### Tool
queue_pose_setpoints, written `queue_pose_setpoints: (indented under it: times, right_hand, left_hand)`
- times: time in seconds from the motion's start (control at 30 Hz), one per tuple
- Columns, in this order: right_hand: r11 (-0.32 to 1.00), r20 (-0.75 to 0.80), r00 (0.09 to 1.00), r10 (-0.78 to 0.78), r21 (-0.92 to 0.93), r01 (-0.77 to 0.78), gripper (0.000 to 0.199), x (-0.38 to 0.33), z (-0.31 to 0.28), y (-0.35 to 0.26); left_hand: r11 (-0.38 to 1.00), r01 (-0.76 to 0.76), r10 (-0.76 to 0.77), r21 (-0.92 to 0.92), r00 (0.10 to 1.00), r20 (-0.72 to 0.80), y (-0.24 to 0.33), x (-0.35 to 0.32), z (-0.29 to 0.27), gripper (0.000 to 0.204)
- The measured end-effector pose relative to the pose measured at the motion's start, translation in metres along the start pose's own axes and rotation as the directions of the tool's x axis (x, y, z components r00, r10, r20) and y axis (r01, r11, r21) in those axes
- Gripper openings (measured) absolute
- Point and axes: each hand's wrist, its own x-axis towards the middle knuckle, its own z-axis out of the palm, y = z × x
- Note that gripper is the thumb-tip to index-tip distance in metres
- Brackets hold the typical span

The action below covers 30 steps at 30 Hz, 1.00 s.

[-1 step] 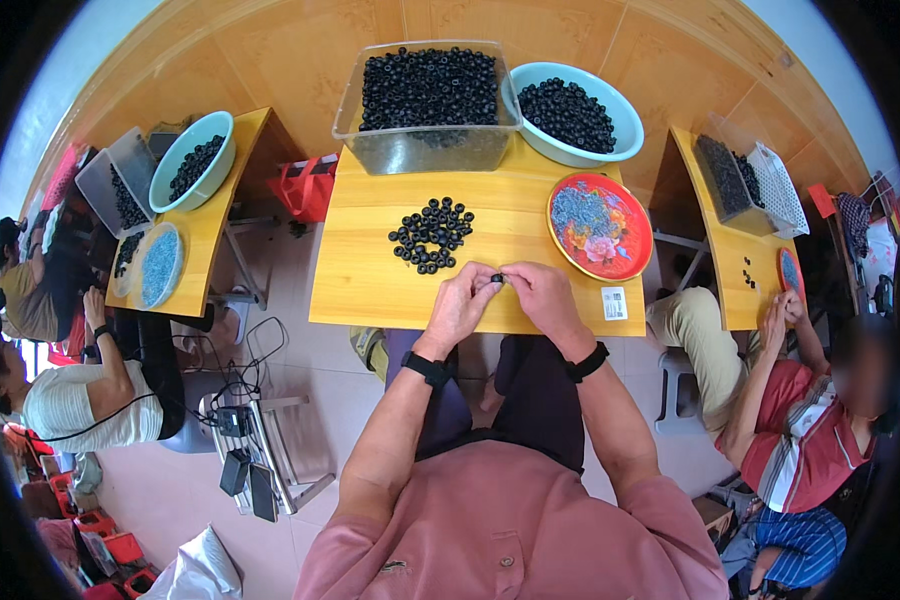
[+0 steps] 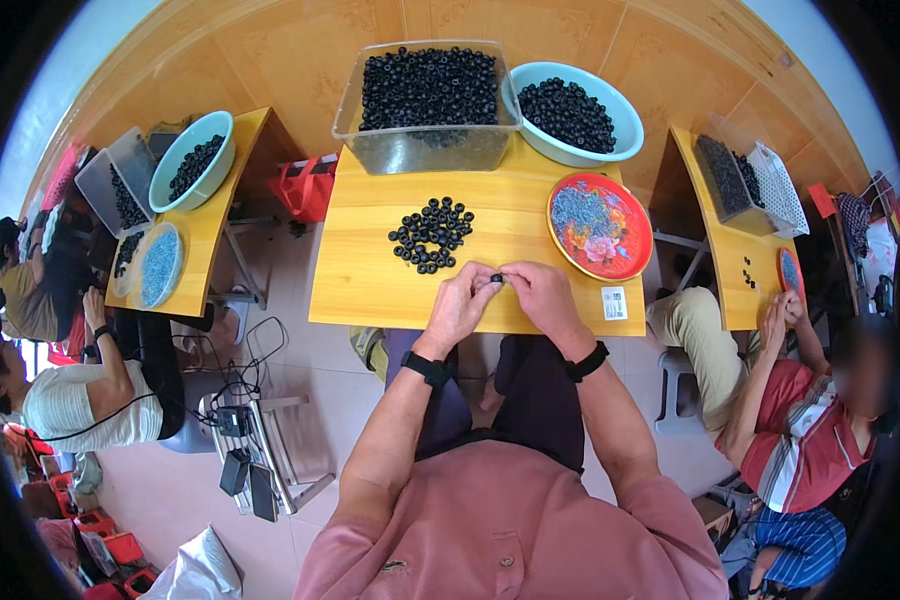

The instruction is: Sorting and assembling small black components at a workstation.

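Note:
Close to the table's front edge, my left hand [image 2: 464, 303] pinches one small black ring-shaped piece [image 2: 497, 279] between thumb and fingertips. My right hand [image 2: 542, 297] is closed in a pinch against the right side of that piece; anything between its fingertips is too small to make out. Beyond my left hand lies a loose pile of the same black ring-shaped pieces [image 2: 432, 236]. Farther right stands a round red tray [image 2: 625, 262] with a flower pattern, holding a heap of tiny blue-grey parts [image 2: 583, 211].
A clear plastic bin [image 2: 425, 153] and a light-blue basin [image 2: 570, 155], both filled with black pieces, stand along the yellow table's [image 2: 360, 270] back edge. A white label [image 2: 614, 303] sits at its front right. Other people work at tables [image 2: 220, 230] on both sides.

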Motion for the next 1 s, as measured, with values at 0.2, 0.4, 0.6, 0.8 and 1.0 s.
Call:
queue_pose_setpoints:
  times: [0.2, 0.4, 0.6, 0.8, 1.0]
  right_hand:
    - [0.992, 0.116, 0.986, 0.123, 0.012, -0.125, 0.013, 0.011, -0.005, -0.001]
    - [0.992, 0.240, 0.963, 0.120, -0.007, -0.122, 0.016, 0.020, -0.010, 0.004]
    - [0.937, 0.421, 0.878, 0.228, 0.149, -0.316, 0.018, 0.037, -0.007, 0.021]
    - [0.993, 0.252, 0.965, 0.071, 0.071, -0.092, 0.017, 0.024, 0.007, 0.010]
    - [1.000, 0.172, 0.985, 0.014, -0.007, -0.013, 0.018, 0.006, 0.007, -0.007]
  left_hand:
    - [0.993, 0.000, 0.002, -0.120, 1.000, 0.019, -0.009, 0.001, 0.001, 0.018]
    - [0.988, 0.012, -0.007, -0.154, 0.999, 0.038, -0.009, 0.002, -0.001, 0.016]
    - [0.976, 0.083, -0.066, -0.203, 0.994, 0.089, -0.012, 0.006, -0.002, 0.009]
    - [0.951, 0.104, -0.115, -0.292, 0.993, -0.019, -0.014, 0.008, 0.003, 0.011]
    - [0.953, 0.137, -0.138, -0.270, 0.990, 0.016, -0.008, 0.008, -0.003, 0.013]
